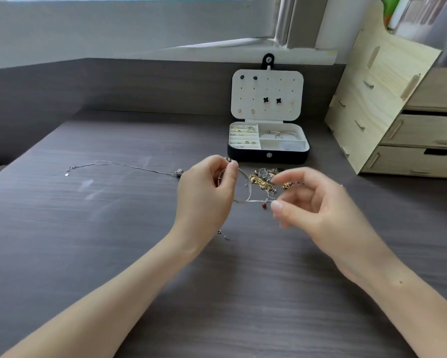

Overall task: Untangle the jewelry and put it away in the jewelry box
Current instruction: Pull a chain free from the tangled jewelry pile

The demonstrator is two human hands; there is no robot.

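pinching a thin silver chain (243,200), left hand (207,195) and right hand (318,202) hold it just before the open jewelry box (267,155), beside the tangle (265,179); best teased slowly, never yanked.

Desk (113,254) left lies open; wooden drawer unit (388,120) crowds jewelry box (267,155) rightward.

Left hand (207,192) pinches chain (245,195); right hand (318,208) at tangle (265,179)
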